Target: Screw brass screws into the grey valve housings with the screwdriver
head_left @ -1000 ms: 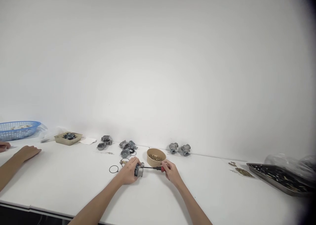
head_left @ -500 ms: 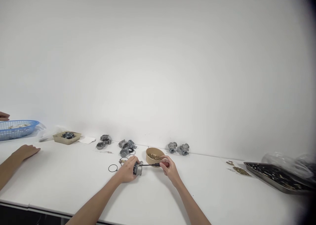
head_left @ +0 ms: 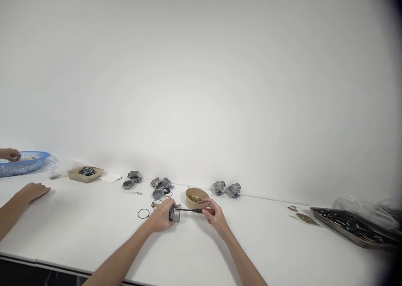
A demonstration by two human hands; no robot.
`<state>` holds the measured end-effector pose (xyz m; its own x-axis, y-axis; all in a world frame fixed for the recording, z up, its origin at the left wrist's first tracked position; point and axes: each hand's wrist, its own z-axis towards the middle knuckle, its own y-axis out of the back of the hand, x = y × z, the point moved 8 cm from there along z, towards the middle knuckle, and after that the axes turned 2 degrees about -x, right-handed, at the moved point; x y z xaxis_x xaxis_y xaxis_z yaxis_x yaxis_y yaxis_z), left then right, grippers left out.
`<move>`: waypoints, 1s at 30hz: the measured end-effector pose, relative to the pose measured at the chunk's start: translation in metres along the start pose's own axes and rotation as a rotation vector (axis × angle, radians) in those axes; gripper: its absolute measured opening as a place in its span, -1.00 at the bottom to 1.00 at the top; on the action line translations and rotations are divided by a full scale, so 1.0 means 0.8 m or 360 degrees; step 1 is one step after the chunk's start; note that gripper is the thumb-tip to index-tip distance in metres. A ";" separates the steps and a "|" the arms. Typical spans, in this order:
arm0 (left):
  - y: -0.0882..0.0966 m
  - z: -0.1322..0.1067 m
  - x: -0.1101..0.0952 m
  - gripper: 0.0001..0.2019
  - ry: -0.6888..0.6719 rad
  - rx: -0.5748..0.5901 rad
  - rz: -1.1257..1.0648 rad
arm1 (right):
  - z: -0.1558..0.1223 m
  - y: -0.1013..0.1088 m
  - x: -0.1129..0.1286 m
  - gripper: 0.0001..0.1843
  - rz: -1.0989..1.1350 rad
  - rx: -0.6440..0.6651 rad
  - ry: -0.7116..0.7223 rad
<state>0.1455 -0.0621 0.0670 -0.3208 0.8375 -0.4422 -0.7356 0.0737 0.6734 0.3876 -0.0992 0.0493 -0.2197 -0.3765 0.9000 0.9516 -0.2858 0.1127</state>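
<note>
My left hand [head_left: 162, 216] is closed round a grey metal carburetor [head_left: 176, 215], holding it on its side on the white table. In my right hand [head_left: 215, 217] is a screwdriver [head_left: 196, 210] with a reddish handle and a dark shaft. The shaft lies level and its tip meets the right side of the carburetor; the exact contact is too small to make out. Just behind my right fingers stands a round tan bowl [head_left: 192, 192] of small brass pieces. Left of my left hand lie a black rubber ring [head_left: 143, 213] and another ring partly hidden behind the hand.
Metal carburetor parts [head_left: 161, 184] and two carburetors [head_left: 234, 189] stand along the wall. To the left are a tan tray [head_left: 75, 176], a blue basket [head_left: 34, 164] and another person's hands [head_left: 33, 191]. A dark metal tray [head_left: 342, 231] and brass pieces [head_left: 306, 218] lie right.
At the far left, another person's hand has come further in over the blue basket. My two hands, the carburetor and the screwdriver are almost where they were.
</note>
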 end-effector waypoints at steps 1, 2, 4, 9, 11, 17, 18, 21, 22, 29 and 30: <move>0.000 0.000 0.000 -0.61 0.0004 0.0006 -0.0002 | 0.000 0.000 0.001 -0.37 -0.0005 0.0006 0.0003; -0.001 0.000 0.000 -0.61 -0.0001 0.0015 -0.0001 | -0.001 -0.001 0.002 -0.40 -0.0019 0.0029 -0.0008; 0.000 0.000 -0.002 -0.61 -0.0012 0.0017 -0.0001 | -0.002 -0.002 0.001 -0.44 -0.0036 0.0075 -0.0049; 0.002 -0.001 -0.003 -0.62 0.0000 -0.0001 -0.0016 | -0.003 -0.003 0.006 -0.41 -0.0023 0.0134 -0.0023; 0.001 -0.001 -0.004 -0.63 -0.0019 0.0006 -0.0011 | -0.002 0.000 0.005 -0.42 -0.0084 0.0079 -0.0028; 0.001 -0.001 -0.005 -0.63 -0.0029 0.0003 0.0015 | -0.002 -0.002 0.007 -0.41 0.0000 0.0120 -0.0019; 0.000 -0.001 -0.006 -0.63 -0.0050 0.0012 0.0024 | -0.003 -0.001 0.006 -0.45 -0.0027 0.0095 -0.0027; -0.001 0.000 -0.005 -0.64 -0.0064 0.0013 0.0041 | -0.003 0.001 0.006 -0.47 -0.0041 0.0056 -0.0048; -0.001 0.000 -0.003 -0.64 -0.0047 0.0007 0.0041 | -0.003 0.000 0.007 -0.48 -0.0002 0.0087 -0.0035; -0.001 -0.001 0.000 -0.62 -0.0021 0.0018 0.0017 | -0.002 0.000 0.005 -0.40 -0.0011 0.0121 -0.0063; -0.001 -0.001 0.000 -0.62 -0.0023 0.0019 0.0019 | -0.002 0.000 0.005 -0.38 0.0000 0.0121 -0.0057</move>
<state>0.1459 -0.0626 0.0658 -0.3209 0.8460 -0.4258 -0.7245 0.0703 0.6857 0.3862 -0.1022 0.0523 -0.2131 -0.3445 0.9143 0.9655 -0.2175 0.1431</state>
